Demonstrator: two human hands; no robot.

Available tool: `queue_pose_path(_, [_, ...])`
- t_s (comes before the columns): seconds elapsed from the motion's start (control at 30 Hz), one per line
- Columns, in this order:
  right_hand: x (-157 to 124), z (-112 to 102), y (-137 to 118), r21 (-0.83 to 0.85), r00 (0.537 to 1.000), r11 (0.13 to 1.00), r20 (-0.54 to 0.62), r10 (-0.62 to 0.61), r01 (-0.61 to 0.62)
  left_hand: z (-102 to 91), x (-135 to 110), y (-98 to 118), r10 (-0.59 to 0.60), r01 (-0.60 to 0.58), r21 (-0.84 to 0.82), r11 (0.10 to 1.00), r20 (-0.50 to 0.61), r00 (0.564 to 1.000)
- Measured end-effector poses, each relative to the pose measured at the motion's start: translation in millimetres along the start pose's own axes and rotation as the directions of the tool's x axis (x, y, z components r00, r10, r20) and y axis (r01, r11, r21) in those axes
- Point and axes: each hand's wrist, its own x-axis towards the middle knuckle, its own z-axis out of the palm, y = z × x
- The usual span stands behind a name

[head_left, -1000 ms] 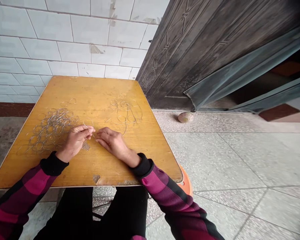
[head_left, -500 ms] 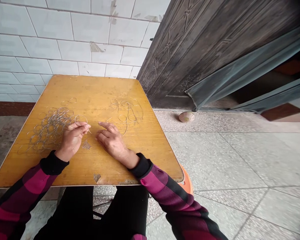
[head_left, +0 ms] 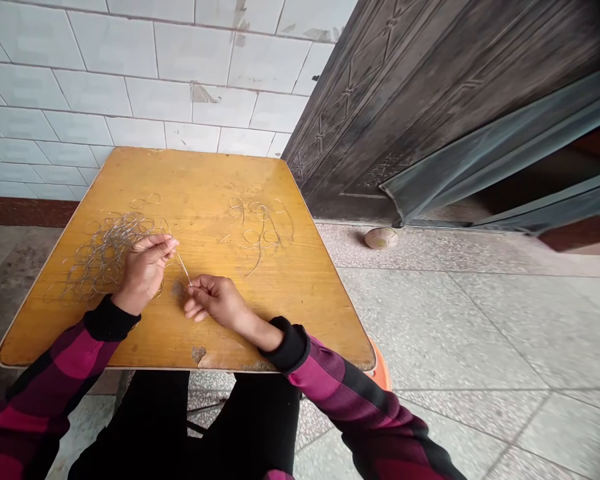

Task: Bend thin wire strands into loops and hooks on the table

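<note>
A thin piece of wire (head_left: 183, 264) runs between my two hands, slanting down to the right. My left hand (head_left: 149, 267) pinches it between thumb and forefinger near the front edge of the wire pile. Lower and to the right, my right hand (head_left: 215, 298) pinches the other end, its remaining fingers curled. A tangled pile of looped silvery wires (head_left: 110, 248) lies left of and behind my left hand. Several curled wire pieces (head_left: 260, 227) lie loosely beyond my right hand. Two small loops (head_left: 146, 200) rest behind the pile.
The yellow wooden table (head_left: 300, 313) has chipped patches near its front edge. Behind it is a white tiled wall (head_left: 190, 60); a dark carved door (head_left: 360, 127) stands at the right. A ball (head_left: 381, 238) sits on the floor. An orange stool (head_left: 381, 367) shows beside the table corner.
My right hand has moved down and closed on the wire's free end. The wire, curled in a ring before, now stretches nearly straight between my hands. The view has shifted slightly.
</note>
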Motion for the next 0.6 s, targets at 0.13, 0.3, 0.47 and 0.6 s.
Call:
queue_pose_path(0.13, [-3, 8, 2, 0.113, 0.989, 0.986, 0.089, 0.116, -0.126, 1.7, -3, -5, -0.048, 0.048, -0.003, 0.999, 0.04, 0.998])
queue_pose_path(0.3, [-9, -4, -6, -0.004, 0.977, 0.999, 0.208, 0.053, -0.054, -3.2, 1, -5, -0.178, 0.187, -0.04, 0.982, 0.156, 0.972])
queue_pose_path(0.47, [-1, -45, -24, -0.164, 0.983, 0.97, 0.078, -0.166, 0.177, -6.6, 2, -7, -0.448, 0.492, -0.023, 0.871, 0.377, 0.811])
queue_pose_path(0.6, [11, -52, -25, -0.025, 0.939, 0.953, -0.16, -0.303, 0.303, -1.9, -7, -15, -0.584, 0.607, 0.137, 0.783, 0.498, 0.641])
